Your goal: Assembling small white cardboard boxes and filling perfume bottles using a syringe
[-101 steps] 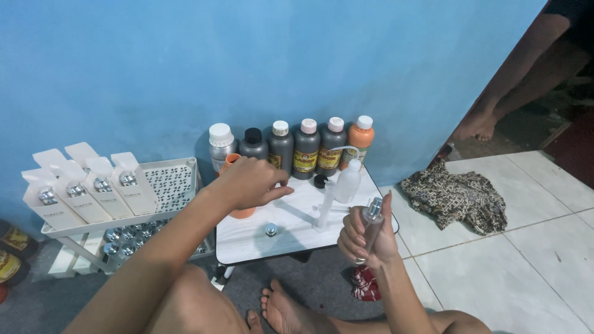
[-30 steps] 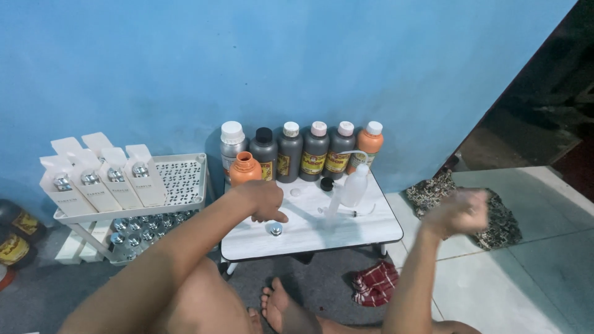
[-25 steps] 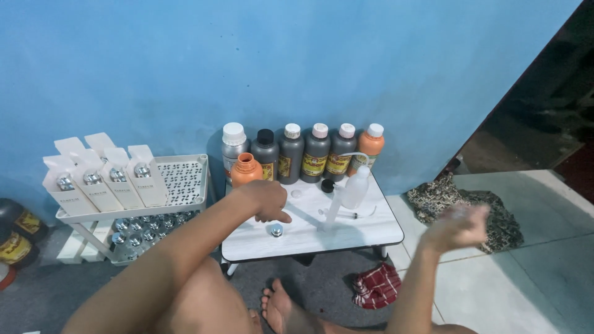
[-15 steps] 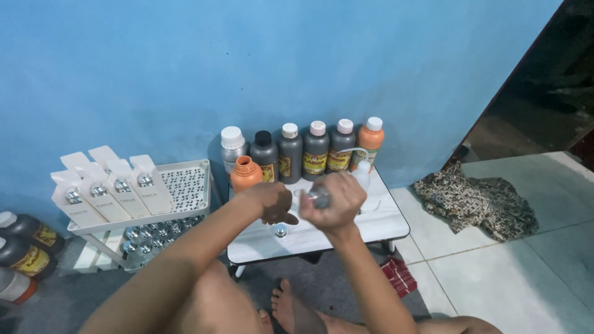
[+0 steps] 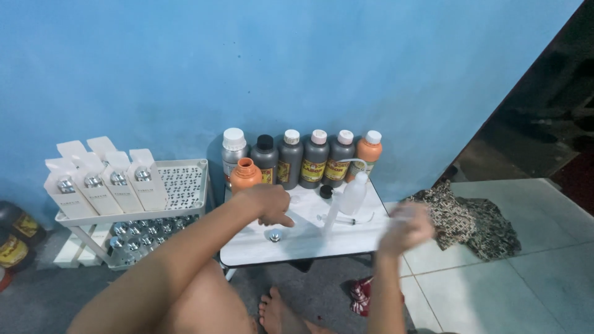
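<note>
L hand [image 5: 267, 204]: fingers curled together, knuckles up, resting on white low table [image 5: 346, 238]; whatever sits under the palm is hidden, so can't tell if it grips anything. Small round metal cap [image 5: 275, 235] lies on tabletop just in front of the L fingertips, apart from them. R hand [image 5: 406, 226]: motion-blurred, raised off the table's R edge; finger state can't be told, a pale smear at the top may be an object, unclear. L forearm runs in from lower left across frame; R forearm rises near-vertical from bottom edge. Near items: open-necked orange bottle [image 5: 245, 174] just behind L hand; clear squeeze bottle w/ bent spout [image 5: 352, 193] mid-table; syringe [image 5: 344, 219] lying flat beside it; black cap [image 5: 326, 191]. Back row vs blue wall: six capped bottles [image 5: 315, 158], labels too small to read. Left: white rack [image 5: 181, 185] w/ four white cartons [image 5: 105, 179], small vials on lower shelf, partly hidden by arm. Patterned cloth [image 5: 476, 216] on tile floor, R. Bare foot [image 5: 276, 312] cut off at bottom edge.
</note>
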